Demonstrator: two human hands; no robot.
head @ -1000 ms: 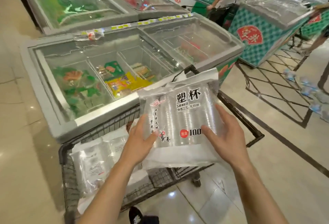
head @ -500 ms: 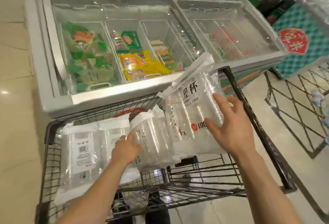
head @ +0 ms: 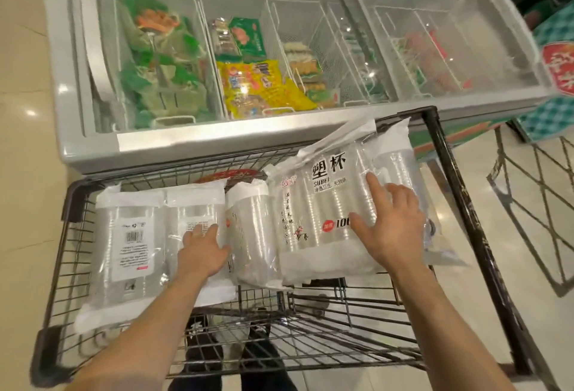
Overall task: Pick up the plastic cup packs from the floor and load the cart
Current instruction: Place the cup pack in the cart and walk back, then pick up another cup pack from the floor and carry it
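The right grip [head: 391, 229] is open, fingers spread flat on the printed cup pack [head: 320, 204] lying against the cart [head: 459, 192] right edge. The left grip [head: 202, 251] is open, resting on a second cup pack [head: 198, 209] nearer the left edge

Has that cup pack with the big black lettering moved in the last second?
Yes. The printed cup pack has come down from above the cart into its basket, on the right side, under the right hand.
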